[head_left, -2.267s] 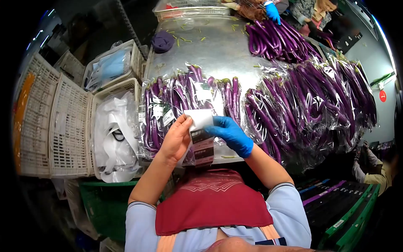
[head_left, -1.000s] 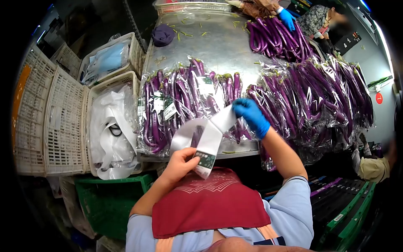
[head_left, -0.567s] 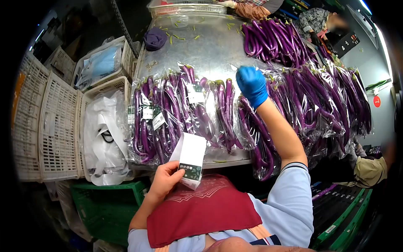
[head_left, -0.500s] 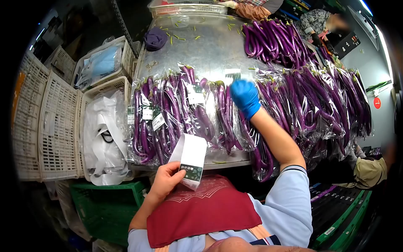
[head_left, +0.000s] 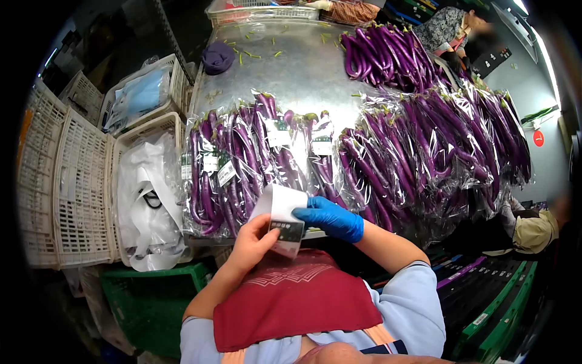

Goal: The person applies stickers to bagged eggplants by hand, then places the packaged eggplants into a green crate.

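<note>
My bare left hand (head_left: 257,239) pinches a folded strip of printed labels (head_left: 288,203), white with a dark green band, in front of the apron. My right hand (head_left: 333,219), in a blue glove, has its thumb on the strip's right edge in what looks like a pinch; some of its fingertips are hidden. Just beyond both hands, clear bags of long purple eggplants (head_left: 242,151) lie in a row on the metal table. A label (head_left: 321,144) sits on the bag beyond my right hand, and other bags at the left also carry labels.
Bagged eggplants (head_left: 424,145) pile up at the right, with loose eggplants (head_left: 388,57) behind. A purple cloth (head_left: 218,57) and green scraps lie on the metal table (head_left: 291,67). White crates (head_left: 85,176) stand left, a green crate (head_left: 151,303) below. Other people work at the far side and right.
My right hand has come back from the eggplant bag to the label strip. A label now shows on that bag. My left hand and the strip have shifted slightly right and up.
</note>
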The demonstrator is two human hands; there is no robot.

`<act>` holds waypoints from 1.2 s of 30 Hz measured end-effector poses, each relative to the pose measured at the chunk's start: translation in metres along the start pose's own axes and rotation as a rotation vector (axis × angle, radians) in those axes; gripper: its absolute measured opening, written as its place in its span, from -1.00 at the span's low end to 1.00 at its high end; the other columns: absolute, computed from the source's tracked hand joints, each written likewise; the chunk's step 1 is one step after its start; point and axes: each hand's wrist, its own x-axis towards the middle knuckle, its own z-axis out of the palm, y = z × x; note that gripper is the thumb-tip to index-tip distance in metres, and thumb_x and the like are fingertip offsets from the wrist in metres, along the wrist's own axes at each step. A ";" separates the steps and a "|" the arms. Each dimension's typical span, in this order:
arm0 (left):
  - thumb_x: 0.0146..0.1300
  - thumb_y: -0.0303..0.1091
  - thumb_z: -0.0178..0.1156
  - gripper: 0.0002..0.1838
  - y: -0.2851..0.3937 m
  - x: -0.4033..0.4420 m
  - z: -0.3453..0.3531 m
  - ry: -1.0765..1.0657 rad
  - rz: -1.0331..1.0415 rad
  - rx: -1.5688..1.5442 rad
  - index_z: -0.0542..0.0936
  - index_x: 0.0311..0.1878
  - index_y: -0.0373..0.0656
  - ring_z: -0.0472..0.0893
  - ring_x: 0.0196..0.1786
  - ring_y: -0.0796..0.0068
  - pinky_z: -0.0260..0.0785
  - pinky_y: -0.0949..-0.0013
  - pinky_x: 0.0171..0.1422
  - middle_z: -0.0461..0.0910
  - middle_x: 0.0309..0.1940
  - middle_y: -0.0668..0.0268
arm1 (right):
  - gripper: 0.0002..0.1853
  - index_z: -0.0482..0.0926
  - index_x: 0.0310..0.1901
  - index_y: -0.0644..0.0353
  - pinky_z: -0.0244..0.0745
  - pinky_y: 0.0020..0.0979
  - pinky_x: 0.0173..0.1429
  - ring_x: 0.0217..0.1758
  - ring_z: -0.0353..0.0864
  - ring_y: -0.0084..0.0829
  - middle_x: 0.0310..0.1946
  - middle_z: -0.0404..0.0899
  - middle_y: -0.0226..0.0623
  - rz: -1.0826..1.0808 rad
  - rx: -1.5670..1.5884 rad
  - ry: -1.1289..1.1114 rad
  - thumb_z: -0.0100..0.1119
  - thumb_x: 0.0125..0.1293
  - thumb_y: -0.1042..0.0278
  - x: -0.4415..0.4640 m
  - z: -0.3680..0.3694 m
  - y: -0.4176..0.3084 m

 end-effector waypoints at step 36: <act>0.03 -0.41 0.11 -0.57 0.062 -0.096 -0.037 0.253 0.290 -0.264 0.34 0.00 -0.30 0.47 -0.10 0.47 0.30 0.42 0.03 0.46 -0.15 0.20 | -0.26 0.08 0.16 0.41 0.27 -0.21 0.10 0.05 0.32 0.09 0.10 0.10 0.32 -0.241 -1.286 0.157 0.14 0.03 0.15 0.146 0.112 -0.005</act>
